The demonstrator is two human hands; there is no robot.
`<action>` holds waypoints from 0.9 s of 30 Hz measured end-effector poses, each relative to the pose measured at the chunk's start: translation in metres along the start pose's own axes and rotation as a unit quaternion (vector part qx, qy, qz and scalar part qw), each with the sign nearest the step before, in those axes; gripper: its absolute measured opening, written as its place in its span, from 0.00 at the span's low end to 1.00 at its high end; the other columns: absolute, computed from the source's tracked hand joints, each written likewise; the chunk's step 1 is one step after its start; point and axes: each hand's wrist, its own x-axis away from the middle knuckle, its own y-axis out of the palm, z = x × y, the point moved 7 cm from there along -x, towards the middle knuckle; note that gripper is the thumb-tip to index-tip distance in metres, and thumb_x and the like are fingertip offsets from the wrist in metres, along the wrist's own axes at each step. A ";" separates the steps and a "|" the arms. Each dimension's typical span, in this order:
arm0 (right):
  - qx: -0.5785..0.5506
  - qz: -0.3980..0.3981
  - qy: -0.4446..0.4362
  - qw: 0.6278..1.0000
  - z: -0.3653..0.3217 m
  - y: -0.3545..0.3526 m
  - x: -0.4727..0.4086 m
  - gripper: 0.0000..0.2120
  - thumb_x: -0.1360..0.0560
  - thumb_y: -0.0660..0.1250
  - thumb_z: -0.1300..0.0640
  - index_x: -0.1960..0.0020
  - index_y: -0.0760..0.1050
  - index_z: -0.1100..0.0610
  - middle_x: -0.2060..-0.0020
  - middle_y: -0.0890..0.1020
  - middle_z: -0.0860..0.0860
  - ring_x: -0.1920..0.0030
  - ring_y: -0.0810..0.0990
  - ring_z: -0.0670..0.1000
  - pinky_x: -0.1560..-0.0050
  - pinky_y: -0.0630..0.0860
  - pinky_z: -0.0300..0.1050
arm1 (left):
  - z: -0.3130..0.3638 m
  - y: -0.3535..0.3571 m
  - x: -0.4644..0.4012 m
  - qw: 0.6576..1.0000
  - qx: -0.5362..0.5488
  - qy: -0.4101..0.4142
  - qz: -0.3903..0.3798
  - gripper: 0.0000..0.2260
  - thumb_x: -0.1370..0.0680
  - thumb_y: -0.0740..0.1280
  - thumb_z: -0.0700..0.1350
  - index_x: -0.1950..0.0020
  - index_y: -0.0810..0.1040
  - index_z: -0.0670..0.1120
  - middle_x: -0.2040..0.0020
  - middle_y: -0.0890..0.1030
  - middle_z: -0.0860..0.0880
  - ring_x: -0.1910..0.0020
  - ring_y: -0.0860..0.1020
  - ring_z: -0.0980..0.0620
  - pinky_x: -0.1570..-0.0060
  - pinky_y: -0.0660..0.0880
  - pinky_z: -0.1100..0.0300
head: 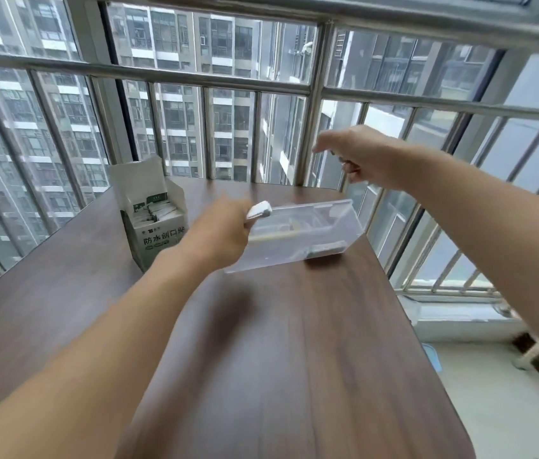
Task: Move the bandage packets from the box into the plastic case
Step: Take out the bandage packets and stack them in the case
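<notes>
An open white and green cardboard box [159,240] stands at the table's far left, with several bandage packets [159,210] upright inside. To its right is the clear plastic case [298,236], tilted, with a few pale items showing through its wall. My left hand [225,226] grips the case's left end by the white latch [260,210]. My right hand [357,154] hovers above the case's right end, apart from it, with curled fingers. A small pale glint shows at those fingertips; motion blur hides whether they pinch anything.
The brown wooden table [294,342] runs up to a barred window [228,134] at the back. Its right edge drops to a tiled floor [493,409] where a blue object [432,356] lies.
</notes>
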 end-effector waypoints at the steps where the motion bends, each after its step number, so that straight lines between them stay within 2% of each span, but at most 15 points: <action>1: 0.060 -0.006 0.000 0.998 0.000 0.001 -0.006 0.13 0.24 0.67 0.43 0.57 0.70 0.51 0.61 0.68 0.49 0.64 0.63 0.48 0.61 0.65 0.43 | 0.001 0.001 0.007 1.000 0.014 0.014 0.017 0.06 0.19 0.60 0.41 0.55 0.71 0.49 0.57 0.78 0.47 0.56 0.74 0.41 0.61 0.67 0.53; 4: 0.181 -0.101 0.018 0.978 0.003 0.023 -0.009 0.18 0.22 0.58 0.37 0.60 0.66 0.51 0.64 0.66 0.50 0.65 0.61 0.50 0.62 0.62 0.46 | 0.015 -0.006 0.035 0.996 0.039 0.057 0.061 0.08 0.21 0.62 0.38 0.49 0.76 0.50 0.57 0.77 0.50 0.58 0.72 0.45 0.60 0.69 0.52; 6: 0.195 -0.180 0.054 0.963 0.013 0.046 -0.003 0.18 0.21 0.57 0.40 0.60 0.63 0.54 0.66 0.64 0.50 0.67 0.58 0.51 0.63 0.61 0.46 | 0.023 -0.006 0.054 0.994 0.035 0.082 0.063 0.10 0.22 0.63 0.37 0.46 0.77 0.50 0.55 0.81 0.50 0.57 0.75 0.44 0.57 0.73 0.49; 9: 0.254 -0.225 0.112 0.934 0.039 0.066 0.007 0.16 0.23 0.59 0.44 0.60 0.64 0.55 0.65 0.65 0.51 0.67 0.60 0.52 0.66 0.61 0.45 | 0.035 -0.001 0.078 0.991 0.015 0.118 0.063 0.14 0.24 0.64 0.34 0.43 0.79 0.48 0.51 0.83 0.49 0.52 0.79 0.42 0.55 0.75 0.49; 12: 0.310 -0.231 0.152 0.910 0.063 0.070 0.016 0.17 0.28 0.62 0.41 0.61 0.66 0.55 0.67 0.67 0.50 0.69 0.61 0.52 0.67 0.60 0.45 | 0.037 0.005 0.089 0.988 -0.011 0.139 0.073 0.18 0.30 0.67 0.29 0.44 0.80 0.46 0.53 0.84 0.48 0.53 0.80 0.41 0.53 0.74 0.52; 15: 0.312 -0.192 0.137 0.920 0.069 0.068 0.020 0.18 0.29 0.65 0.40 0.64 0.68 0.54 0.70 0.70 0.50 0.71 0.64 0.51 0.68 0.61 0.43 | 0.035 0.010 0.096 0.985 -0.029 0.147 0.092 0.22 0.33 0.69 0.28 0.44 0.80 0.46 0.54 0.83 0.48 0.55 0.81 0.41 0.52 0.75 0.52; 19: 0.316 -0.154 0.118 0.929 0.075 0.071 0.027 0.23 0.32 0.71 0.37 0.66 0.66 0.54 0.75 0.67 0.49 0.74 0.62 0.51 0.69 0.59 0.43 | 0.035 0.012 0.111 0.979 -0.045 0.152 0.129 0.21 0.33 0.61 0.33 0.44 0.78 0.49 0.57 0.82 0.50 0.59 0.79 0.42 0.53 0.68 0.56; 21: 0.295 -0.188 0.141 0.926 0.083 0.080 0.034 0.28 0.34 0.70 0.29 0.65 0.66 0.53 0.71 0.66 0.48 0.71 0.62 0.51 0.67 0.60 0.46 | 0.036 0.013 0.116 0.976 -0.049 0.158 0.138 0.20 0.32 0.56 0.36 0.45 0.77 0.49 0.58 0.81 0.51 0.60 0.79 0.42 0.54 0.68 0.56; 23: 0.264 -0.224 0.169 0.923 0.088 0.084 0.043 0.27 0.36 0.70 0.25 0.61 0.72 0.50 0.63 0.71 0.49 0.62 0.68 0.50 0.58 0.70 0.47 | 0.036 0.014 0.119 0.978 -0.051 0.152 0.134 0.22 0.32 0.52 0.38 0.45 0.77 0.49 0.58 0.80 0.51 0.59 0.79 0.42 0.53 0.73 0.52; 25: 0.212 -0.274 0.192 0.918 0.092 0.086 0.051 0.22 0.36 0.73 0.28 0.53 0.76 0.43 0.52 0.73 0.51 0.53 0.70 0.50 0.44 0.74 0.47 | 0.035 0.015 0.121 0.978 -0.059 0.150 0.129 0.22 0.32 0.52 0.38 0.45 0.78 0.49 0.58 0.80 0.51 0.58 0.79 0.42 0.53 0.75 0.50; 26: 0.186 -0.301 0.203 0.913 0.094 0.086 0.055 0.21 0.35 0.75 0.32 0.51 0.77 0.45 0.51 0.73 0.52 0.52 0.70 0.51 0.45 0.74 0.47 | 0.035 0.016 0.122 0.978 -0.064 0.150 0.127 0.22 0.32 0.52 0.38 0.45 0.78 0.48 0.58 0.80 0.51 0.57 0.78 0.42 0.52 0.75 0.50; 27: 0.166 -0.330 0.207 0.906 0.097 0.086 0.057 0.18 0.32 0.76 0.38 0.51 0.78 0.49 0.53 0.73 0.52 0.53 0.70 0.51 0.50 0.73 0.46 | 0.035 0.016 0.121 0.978 -0.067 0.151 0.124 0.22 0.32 0.51 0.38 0.45 0.78 0.48 0.58 0.80 0.50 0.57 0.78 0.42 0.51 0.73 0.51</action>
